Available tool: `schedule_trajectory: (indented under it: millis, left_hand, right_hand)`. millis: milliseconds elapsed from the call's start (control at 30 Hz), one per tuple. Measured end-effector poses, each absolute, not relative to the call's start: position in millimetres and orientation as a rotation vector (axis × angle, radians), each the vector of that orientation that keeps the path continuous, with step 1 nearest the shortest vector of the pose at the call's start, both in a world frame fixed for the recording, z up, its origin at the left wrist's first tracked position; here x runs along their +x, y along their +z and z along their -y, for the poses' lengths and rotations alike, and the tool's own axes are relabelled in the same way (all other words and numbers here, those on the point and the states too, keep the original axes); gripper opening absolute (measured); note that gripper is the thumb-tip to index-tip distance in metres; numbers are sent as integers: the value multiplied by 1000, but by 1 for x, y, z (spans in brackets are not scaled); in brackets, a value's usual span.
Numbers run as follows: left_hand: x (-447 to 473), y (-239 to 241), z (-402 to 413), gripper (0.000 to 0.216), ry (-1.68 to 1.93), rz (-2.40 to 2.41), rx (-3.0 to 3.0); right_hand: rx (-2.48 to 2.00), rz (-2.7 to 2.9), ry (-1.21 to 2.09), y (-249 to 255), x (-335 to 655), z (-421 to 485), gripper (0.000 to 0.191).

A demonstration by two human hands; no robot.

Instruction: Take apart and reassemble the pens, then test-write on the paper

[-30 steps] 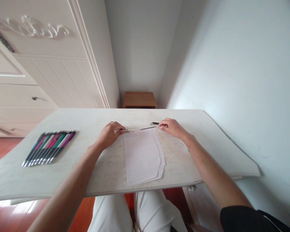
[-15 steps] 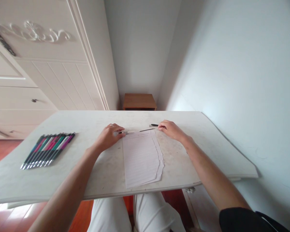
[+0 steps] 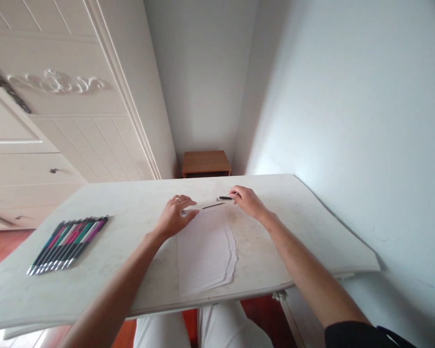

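My left hand [image 3: 178, 215], with a ring on one finger, is over the upper left corner of the lined paper [image 3: 203, 256]. Its thumb and fingers are apart, and a small dark piece [image 3: 183, 212] shows partly behind them. To the right, my right hand [image 3: 248, 200] has thumb and fingertips drawn together beside the right end of a short black pen part [image 3: 225, 197]. Whatever those fingertips hold is too small to make out. Between the hands a thin dark pen refill [image 3: 213, 206] lies along the paper's top edge, and a tiny silvery piece [image 3: 217, 199] sits by the black part.
A row of several coloured pens [image 3: 68, 245] lies on the left of the white table [image 3: 141, 280]. A white cabinet [image 3: 105, 145] stands at the left, a pale wall [image 3: 329, 121] at the right. Beyond the table is a small wooden stand [image 3: 206, 162].
My left thumb and fingers have spread apart, off the slim pen piece they were at. The view has tilted and shifted slightly. My right hand stays by the black part.
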State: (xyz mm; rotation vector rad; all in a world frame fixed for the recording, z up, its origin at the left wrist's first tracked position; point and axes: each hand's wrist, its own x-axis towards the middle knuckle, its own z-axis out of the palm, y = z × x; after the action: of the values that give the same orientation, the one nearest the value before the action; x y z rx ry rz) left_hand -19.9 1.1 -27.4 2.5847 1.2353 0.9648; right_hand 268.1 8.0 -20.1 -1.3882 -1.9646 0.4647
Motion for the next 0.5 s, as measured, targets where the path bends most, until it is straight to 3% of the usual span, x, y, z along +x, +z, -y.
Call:
schedule_trajectory:
  millis: [267, 500]
  left_hand:
    - [20, -24, -7, 17, 688, -1354, 2774]
    - [26, -21, -10, 22, 655, -1238, 2873]
  right_hand:
    - [-1289, 1965, 427, -23, 273, -11, 6]
    - [-1249, 1939, 391, -24, 273, -12, 7]
